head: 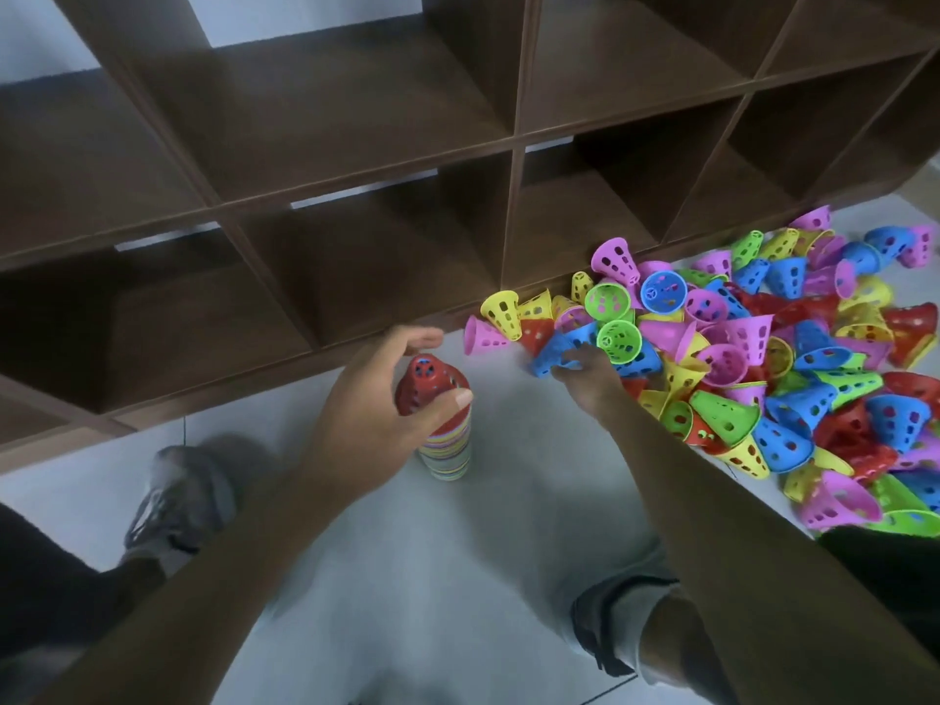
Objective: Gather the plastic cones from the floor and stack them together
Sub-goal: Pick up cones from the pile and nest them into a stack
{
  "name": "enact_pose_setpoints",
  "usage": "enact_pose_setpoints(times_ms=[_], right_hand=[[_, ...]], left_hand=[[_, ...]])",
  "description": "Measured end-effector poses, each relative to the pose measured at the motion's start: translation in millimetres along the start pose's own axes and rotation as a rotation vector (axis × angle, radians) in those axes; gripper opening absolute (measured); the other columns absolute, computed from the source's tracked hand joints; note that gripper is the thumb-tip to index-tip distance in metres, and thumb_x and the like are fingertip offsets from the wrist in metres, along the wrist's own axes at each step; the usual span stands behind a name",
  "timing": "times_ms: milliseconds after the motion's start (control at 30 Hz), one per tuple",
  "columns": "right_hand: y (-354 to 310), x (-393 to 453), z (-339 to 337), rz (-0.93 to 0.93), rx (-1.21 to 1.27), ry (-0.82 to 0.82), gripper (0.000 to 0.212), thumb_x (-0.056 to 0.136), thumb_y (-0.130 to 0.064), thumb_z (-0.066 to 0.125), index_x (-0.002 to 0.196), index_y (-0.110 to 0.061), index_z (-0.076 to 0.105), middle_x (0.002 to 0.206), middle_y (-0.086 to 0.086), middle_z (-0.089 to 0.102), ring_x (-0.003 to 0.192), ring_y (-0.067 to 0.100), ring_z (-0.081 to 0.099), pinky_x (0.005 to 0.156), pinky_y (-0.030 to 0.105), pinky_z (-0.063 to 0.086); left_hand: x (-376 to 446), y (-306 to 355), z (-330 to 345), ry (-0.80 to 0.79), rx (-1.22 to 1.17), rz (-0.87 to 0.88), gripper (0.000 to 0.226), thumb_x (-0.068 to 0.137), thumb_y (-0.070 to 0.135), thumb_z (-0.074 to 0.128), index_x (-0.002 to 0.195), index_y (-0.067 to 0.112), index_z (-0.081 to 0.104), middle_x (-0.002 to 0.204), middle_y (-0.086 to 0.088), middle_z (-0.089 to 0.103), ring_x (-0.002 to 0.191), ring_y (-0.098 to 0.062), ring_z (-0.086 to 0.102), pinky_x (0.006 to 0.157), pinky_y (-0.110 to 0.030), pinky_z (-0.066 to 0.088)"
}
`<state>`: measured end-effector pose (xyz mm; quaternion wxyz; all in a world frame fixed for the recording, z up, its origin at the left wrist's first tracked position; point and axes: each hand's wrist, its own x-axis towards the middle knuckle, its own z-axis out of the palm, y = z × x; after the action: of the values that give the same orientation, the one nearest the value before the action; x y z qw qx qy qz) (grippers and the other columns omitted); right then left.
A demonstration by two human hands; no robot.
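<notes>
Two hands busy: my left (376, 394) clasps the stack (440, 424) (centre frame), my right (585, 371) pinches a blue cone (552, 351); next, cap the stack.

Left hand (376, 394) curled around top of cone stack (441, 424); right hand (590, 379), right of stack, pinches blue cone (554, 351).

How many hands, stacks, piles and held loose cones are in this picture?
Hands: 2, left hand, right hand
Stack: 1, gripped by the left hand
Pile: 1
Held loose cone: 1, blue cone, right hand
Total: 5
</notes>
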<state>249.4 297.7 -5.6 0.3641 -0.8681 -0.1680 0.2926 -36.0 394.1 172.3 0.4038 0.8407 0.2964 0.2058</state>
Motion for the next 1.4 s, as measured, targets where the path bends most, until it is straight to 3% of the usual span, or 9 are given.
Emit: enact_pose_setpoints(times_ms=[167,333,433,500,600,733,933,1100,1400], right_hand=[[-1,29,2,0.007,-0.099,-0.104,0.036,0.086,-0.021,0.075,0.118,-0.009,0.067,0.122,0.003,0.06,0.103,0.021,0.057,0.088,0.033,0.046],[-8,34,6,-0.025,-0.314,-0.101,0.041,0.093,-0.035,0.065,0.124,-0.008,0.066,0.13,0.013,0.063,0.12,0.03,0.059,0.101,0.038,0.046],[-20,22,1,0.003,-0.342,-0.171,0.041,0.095,-0.034,0.059,0.127,-0.008,0.057,0.117,0.014,0.064,0.109,0.032,0.061,0.085,0.035,0.049],[-22,19,1,0.043,-0.194,-0.198,0.036,0.093,-0.027,0.063,0.122,-0.008,0.055,0.1,0.011,0.06,0.091,0.026,0.058,0.068,0.028,0.044],[-21,20,3,0.157,0.142,-0.226,0.021,0.086,-0.026,0.071,0.094,-0.008,0.066,0.101,0.018,0.066,0.091,0.029,0.062,0.084,0.039,0.051],[-46,5,-15,0.158,0.443,-0.358,0.032,0.082,-0.021,0.07,0.109,-0.002,0.069,0.094,0.026,0.066,0.076,0.021,0.061,0.077,0.034,0.053],[-104,-36,-51,0.131,0.931,-0.68,0.045,0.096,-0.035,0.058,0.112,0.006,0.068,0.121,0.02,0.068,0.107,0.028,0.069,0.083,0.033,0.06],[-152,-66,-63,0.015,0.96,-0.896,0.053,0.094,-0.043,0.051,0.101,0.002,0.075,0.107,0.018,0.073,0.097,0.024,0.073,0.083,0.032,0.06],[-155,-69,-61,0.037,0.974,-0.927,0.04,0.096,-0.036,0.051,0.104,-0.003,0.072,0.111,0.017,0.073,0.1,0.03,0.072,0.079,0.034,0.061]], left_hand=[[2,4,-12,0.013,0.099,-0.021,0.055,0.077,0.066,0.062,0.125,0.04,0.058,0.126,0.024,0.06,0.123,-0.004,0.054,0.101,-0.041,0.051],[4,9,-18,0.059,0.153,-0.006,0.051,0.081,0.069,0.057,0.12,0.036,0.063,0.12,0.025,0.063,0.119,0.0,0.055,0.1,-0.028,0.046],[7,10,-18,0.067,0.137,0.0,0.045,0.086,0.066,0.056,0.116,0.034,0.066,0.116,0.025,0.065,0.117,0.002,0.057,0.098,-0.022,0.045],[8,11,-19,0.074,0.153,0.015,0.042,0.09,0.063,0.054,0.114,0.032,0.067,0.115,0.024,0.066,0.115,0.003,0.057,0.098,-0.019,0.044],[9,15,-21,0.096,0.162,-0.004,0.036,0.094,0.06,0.054,0.112,0.032,0.068,0.114,0.023,0.067,0.114,0.006,0.057,0.094,-0.011,0.041],[17,24,-24,0.109,0.128,-0.019,0.032,0.094,0.052,0.057,0.113,0.028,0.068,0.114,0.019,0.068,0.114,0.003,0.059,0.092,-0.015,0.043],[36,40,-22,0.156,0.146,-0.044,0.03,0.092,0.035,0.071,0.119,0.024,0.066,0.118,0.014,0.067,0.112,-0.002,0.059,0.098,-0.025,0.047],[44,48,-22,0.144,0.1,-0.092,0.056,0.091,0.036,0.071,0.141,0.024,0.05,0.133,0.01,0.06,0.118,-0.004,0.056,0.101,-0.024,0.046],[51,58,-28,0.24,-0.18,-0.027,0.03,0.097,0.022,0.066,0.126,0.019,0.059,0.111,0.006,0.07,0.101,0.003,0.066,0.075,-0.01,0.053]])
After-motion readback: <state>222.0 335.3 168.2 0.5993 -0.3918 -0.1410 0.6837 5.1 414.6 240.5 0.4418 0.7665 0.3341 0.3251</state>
